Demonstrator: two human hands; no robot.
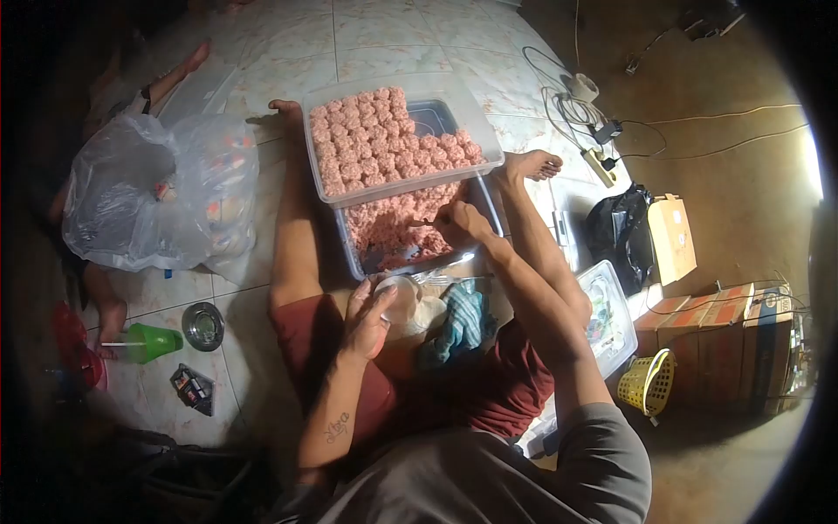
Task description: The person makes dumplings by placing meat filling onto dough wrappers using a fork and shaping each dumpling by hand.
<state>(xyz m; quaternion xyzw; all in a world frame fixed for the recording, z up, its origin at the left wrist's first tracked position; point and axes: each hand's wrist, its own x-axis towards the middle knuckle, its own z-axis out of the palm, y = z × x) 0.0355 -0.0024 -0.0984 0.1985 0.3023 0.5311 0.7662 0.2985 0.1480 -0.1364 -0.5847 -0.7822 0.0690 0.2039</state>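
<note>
Between my legs stands a clear tub of loose pink minced mixture. A clear tray rests across its far part, with rows of pink balls and a bare patch at the back right. My right hand reaches over the mixture, its fingers closed round a thin tool whose tip is at the mixture. My left hand is beside the tub's near edge, fingers wrapped round a pale round cup-like object. Near it lies a teal striped cloth.
Plastic bags stand at the left, near a green cup and a glass ashtray. Another person's foot shows there. At the right are a lid, a yellow basket, boxes and a power strip.
</note>
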